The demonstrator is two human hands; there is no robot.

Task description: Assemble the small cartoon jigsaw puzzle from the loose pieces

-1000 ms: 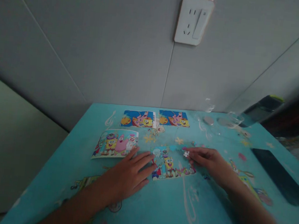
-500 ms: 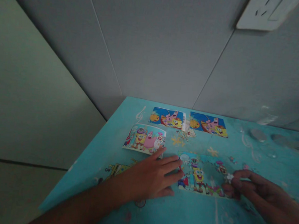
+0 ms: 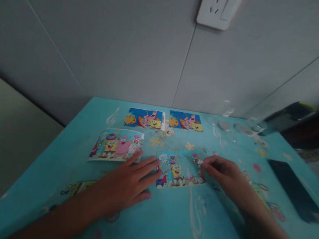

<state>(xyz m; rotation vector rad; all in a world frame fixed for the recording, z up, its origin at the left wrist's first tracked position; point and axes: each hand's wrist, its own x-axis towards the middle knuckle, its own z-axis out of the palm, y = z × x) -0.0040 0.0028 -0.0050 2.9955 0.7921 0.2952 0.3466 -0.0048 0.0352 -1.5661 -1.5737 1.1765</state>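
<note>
My left hand [image 3: 132, 180] lies with fingers spread, its fingertips at the left edge of a partly filled cartoon jigsaw puzzle [image 3: 175, 171]. At the puzzle's right edge my right hand [image 3: 221, 173] pinches a small puzzle piece [image 3: 199, 162], partly hidden by the fingers. Beyond my left hand is a cartoon picture card [image 3: 116, 144], slightly curled, showing similar figures. Farther back lie a blue picture card with a white edge [image 3: 144, 118] and a finished-looking blue puzzle [image 3: 185, 121].
The patterned turquoise table [image 3: 164, 220] meets a grey wall with a socket [image 3: 216, 9]. Loose pieces are scattered beyond the puzzle. Round lids [image 3: 224, 126] and clear containers stand at the back right. A dark flat object [image 3: 295, 189], possibly a phone, lies at the right.
The view has swung right, bringing the table's right side into sight. My right hand has moved slightly up along the puzzle's right edge; my left hand stays beside the puzzle.
</note>
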